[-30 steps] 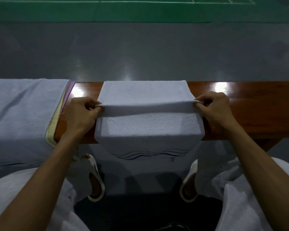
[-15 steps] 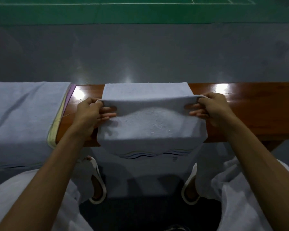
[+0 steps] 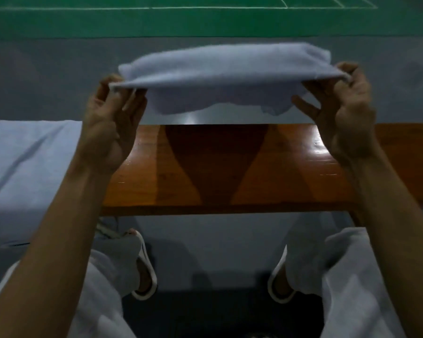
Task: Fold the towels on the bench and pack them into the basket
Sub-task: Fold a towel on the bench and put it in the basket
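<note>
A folded pale blue towel (image 3: 220, 69) hangs in the air above the wooden bench (image 3: 230, 167), stretched between my two hands. My left hand (image 3: 110, 118) pinches its left end between thumb and fingers. My right hand (image 3: 344, 106) pinches its right end the same way. The towel's underside sags a little in the middle. Another pale blue towel (image 3: 27, 172) lies spread over the bench's left part and hangs over the near edge. No basket is in view.
The bench's bare glossy top runs to the right edge of the view. Beyond it lies grey floor (image 3: 59, 81), then a green court (image 3: 156, 18) with white lines. Below the bench are my knees in white cloth and my feet in white slippers (image 3: 145, 274).
Both hands have lifted the folded towel off the bench and raised it forward into the air. The bench top under it is now bare.
</note>
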`<state>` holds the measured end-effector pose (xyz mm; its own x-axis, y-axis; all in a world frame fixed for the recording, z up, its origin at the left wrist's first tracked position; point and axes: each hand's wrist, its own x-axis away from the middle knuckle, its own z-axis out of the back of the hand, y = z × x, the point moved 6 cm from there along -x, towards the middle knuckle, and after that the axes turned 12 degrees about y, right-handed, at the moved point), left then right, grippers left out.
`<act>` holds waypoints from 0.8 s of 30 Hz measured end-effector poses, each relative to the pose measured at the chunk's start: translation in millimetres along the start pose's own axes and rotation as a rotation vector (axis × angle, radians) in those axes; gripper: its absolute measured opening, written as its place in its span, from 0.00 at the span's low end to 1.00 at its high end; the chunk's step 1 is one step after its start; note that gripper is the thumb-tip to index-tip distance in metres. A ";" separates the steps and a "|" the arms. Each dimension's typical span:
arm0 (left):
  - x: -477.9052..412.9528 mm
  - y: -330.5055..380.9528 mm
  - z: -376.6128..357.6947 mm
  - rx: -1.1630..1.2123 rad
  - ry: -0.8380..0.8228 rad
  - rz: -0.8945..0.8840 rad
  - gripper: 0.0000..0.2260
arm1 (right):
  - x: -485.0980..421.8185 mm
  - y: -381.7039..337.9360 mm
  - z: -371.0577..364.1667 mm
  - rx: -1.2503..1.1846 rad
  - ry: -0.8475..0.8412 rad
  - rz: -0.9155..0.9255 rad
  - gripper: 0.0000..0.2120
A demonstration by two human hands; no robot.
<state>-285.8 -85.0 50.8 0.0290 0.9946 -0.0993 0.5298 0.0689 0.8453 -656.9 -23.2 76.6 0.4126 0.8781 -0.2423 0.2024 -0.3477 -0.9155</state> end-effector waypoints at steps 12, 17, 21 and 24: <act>38.2 -48.7 61.2 -1.219 0.114 0.156 0.05 | 33.4 70.5 60.5 1.189 -0.180 -0.319 0.05; 53.6 -61.4 66.9 -1.407 -0.142 0.443 0.05 | 46.9 79.0 68.1 1.217 -0.393 -0.545 0.06; 64.8 -63.5 71.5 -1.409 -0.323 0.668 0.05 | 59.4 82.4 75.9 1.240 -0.631 -0.729 0.03; 79.1 -64.3 67.3 -1.436 -0.574 0.836 0.04 | 69.2 85.9 78.0 1.291 -0.826 -0.832 0.02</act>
<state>-260.5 -15.9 -46.7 0.3139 0.6668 0.6759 -0.8724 -0.0785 0.4825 -680.2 33.3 -43.8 -0.0308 0.7366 0.6756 -0.8403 0.3469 -0.4166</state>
